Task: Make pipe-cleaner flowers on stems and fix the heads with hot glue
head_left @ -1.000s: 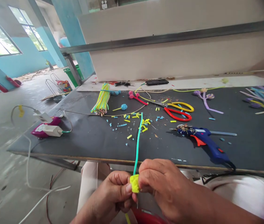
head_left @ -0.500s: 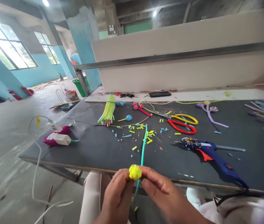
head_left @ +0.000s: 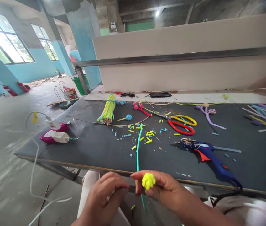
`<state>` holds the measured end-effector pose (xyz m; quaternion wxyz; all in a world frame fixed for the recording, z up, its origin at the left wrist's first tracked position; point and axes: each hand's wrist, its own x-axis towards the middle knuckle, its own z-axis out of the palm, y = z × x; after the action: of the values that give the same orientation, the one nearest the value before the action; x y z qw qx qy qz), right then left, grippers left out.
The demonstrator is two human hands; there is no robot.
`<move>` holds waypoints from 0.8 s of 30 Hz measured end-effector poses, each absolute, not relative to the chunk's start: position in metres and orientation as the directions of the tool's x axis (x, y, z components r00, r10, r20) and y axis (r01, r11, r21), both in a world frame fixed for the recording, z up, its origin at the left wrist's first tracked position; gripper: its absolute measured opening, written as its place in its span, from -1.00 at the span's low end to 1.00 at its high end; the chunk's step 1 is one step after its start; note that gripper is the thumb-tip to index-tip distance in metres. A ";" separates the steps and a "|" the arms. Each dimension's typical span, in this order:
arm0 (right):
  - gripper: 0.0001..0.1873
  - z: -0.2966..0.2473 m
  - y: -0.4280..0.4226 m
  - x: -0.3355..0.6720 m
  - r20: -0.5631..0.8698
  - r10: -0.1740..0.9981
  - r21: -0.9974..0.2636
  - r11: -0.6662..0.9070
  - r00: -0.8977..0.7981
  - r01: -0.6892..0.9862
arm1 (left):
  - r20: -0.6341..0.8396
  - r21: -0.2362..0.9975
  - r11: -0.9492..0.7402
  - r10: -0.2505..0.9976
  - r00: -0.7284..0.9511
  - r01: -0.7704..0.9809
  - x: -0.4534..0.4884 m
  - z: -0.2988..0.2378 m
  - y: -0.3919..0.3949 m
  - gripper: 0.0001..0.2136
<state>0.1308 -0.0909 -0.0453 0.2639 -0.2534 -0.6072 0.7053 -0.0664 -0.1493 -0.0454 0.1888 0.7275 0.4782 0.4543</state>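
Head view: yellow fuzzy ball [head_left: 148,181] is being pinched by the right hand [head_left: 167,188], front-left of the glue gun [head_left: 214,157]; can't tell if anything's being gripped by the curled left hand [head_left: 106,192]. Ball could be getting squashed if it's being squeezed too hard.

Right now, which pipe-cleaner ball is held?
The yellow ball, pinched in the right hand; the blue ball and the pink balls lie on the table.

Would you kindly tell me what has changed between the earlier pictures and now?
The left hand has let go of the yellow ball and drawn away to the left; the right hand now holds it alone, further right. The scissors and glue gun lie as before.
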 end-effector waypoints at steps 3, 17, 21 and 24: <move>-0.58 -0.038 -0.092 0.128 -0.106 0.604 -0.975 -0.219 -0.790 -0.038 | 0.534 0.708 -0.507 0.840 0.098 0.491 -0.067 -0.038 -0.150 -0.84; -0.56 -0.035 -0.091 0.120 -0.178 0.562 -0.963 -0.268 -0.808 0.025 | 0.489 0.789 -0.431 0.872 -0.024 0.438 -0.047 -0.047 -0.141 -0.92; -0.57 -0.037 -0.091 0.120 -0.159 0.631 -0.987 -0.126 -0.760 0.102 | 0.502 0.761 -0.433 0.865 -0.015 0.484 -0.046 -0.050 -0.141 -0.93; -0.54 -0.040 -0.092 0.120 -0.186 0.688 -0.980 -0.083 -0.701 0.178 | 0.508 0.735 -0.436 0.862 0.005 0.518 -0.047 -0.051 -0.142 -0.94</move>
<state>0.1204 -0.0917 -0.0400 0.1945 -0.3341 -0.6487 0.6555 -0.0465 -0.1416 -0.0511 0.1731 0.6873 0.5020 0.4957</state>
